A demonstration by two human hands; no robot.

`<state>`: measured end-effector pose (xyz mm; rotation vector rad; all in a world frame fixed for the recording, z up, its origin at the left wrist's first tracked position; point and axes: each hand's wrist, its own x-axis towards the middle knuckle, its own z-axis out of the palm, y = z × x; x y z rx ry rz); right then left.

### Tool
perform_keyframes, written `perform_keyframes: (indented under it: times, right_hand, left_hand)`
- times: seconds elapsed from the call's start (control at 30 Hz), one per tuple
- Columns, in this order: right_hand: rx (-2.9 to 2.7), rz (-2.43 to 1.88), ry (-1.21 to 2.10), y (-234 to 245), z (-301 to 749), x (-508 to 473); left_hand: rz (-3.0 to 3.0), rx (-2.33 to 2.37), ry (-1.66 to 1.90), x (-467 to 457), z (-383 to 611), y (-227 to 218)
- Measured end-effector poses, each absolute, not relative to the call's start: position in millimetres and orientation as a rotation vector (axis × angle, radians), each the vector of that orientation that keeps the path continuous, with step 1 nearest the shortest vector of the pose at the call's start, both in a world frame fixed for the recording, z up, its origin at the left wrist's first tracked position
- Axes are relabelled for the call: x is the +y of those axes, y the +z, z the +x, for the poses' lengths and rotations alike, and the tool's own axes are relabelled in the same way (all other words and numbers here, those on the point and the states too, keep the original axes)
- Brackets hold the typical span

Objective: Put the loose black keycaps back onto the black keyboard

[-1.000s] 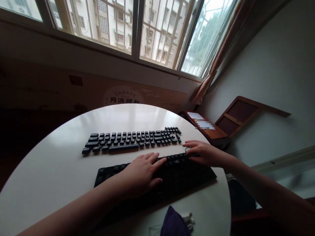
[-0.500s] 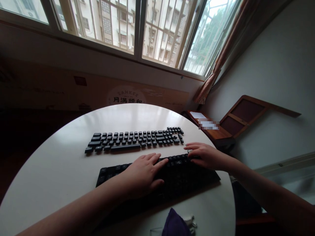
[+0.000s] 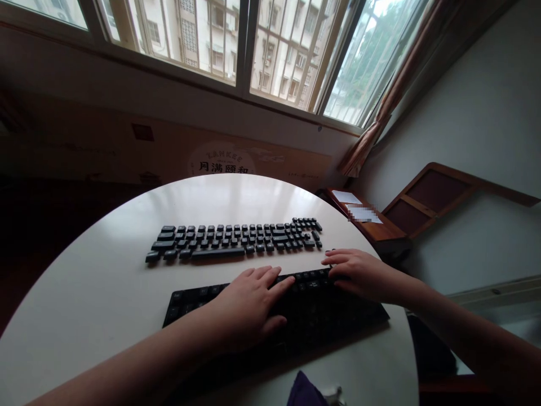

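A black keyboard point(image 3: 315, 307) lies near me on a round white table point(image 3: 97, 299). My left hand point(image 3: 249, 304) rests flat on its middle, fingers stretched and slightly apart, holding nothing. At the keyboard's far right corner my right hand point(image 3: 359, 272) has its fingers pressed together and bent down onto the keys. What they pinch, if anything, is hidden. Beyond the keyboard, rows of loose black keycaps point(image 3: 236, 239) are laid out on the table in a keyboard's pattern.
A purple cloth point(image 3: 306, 395) and a small pale object show at the table's near edge. To the right stands a wooden piece of furniture point(image 3: 422, 203) with papers on it. A barred window and a curtain point(image 3: 380, 113) are behind.
The view has tilted and shifted a little. Both hands stay on the keyboard; my right hand has settled slightly further onto its far right corner.
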<state>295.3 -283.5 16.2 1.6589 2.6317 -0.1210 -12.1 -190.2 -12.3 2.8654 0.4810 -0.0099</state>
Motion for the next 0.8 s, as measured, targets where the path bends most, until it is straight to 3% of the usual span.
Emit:
perform_keyframes:
  times: [0.63, 0.8]
  right_hand:
    - [2.837, 2.048, -0.082, 14.4, 290.7, -288.5]
    - [2.95, 1.985, -0.131, -5.5, 272.1, -267.7]
  left_hand:
    - [2.84, 0.493, 0.001, -191.1, -12.0, -9.5]
    - [2.823, 0.499, 0.018, -192.0, -13.8, -8.0]
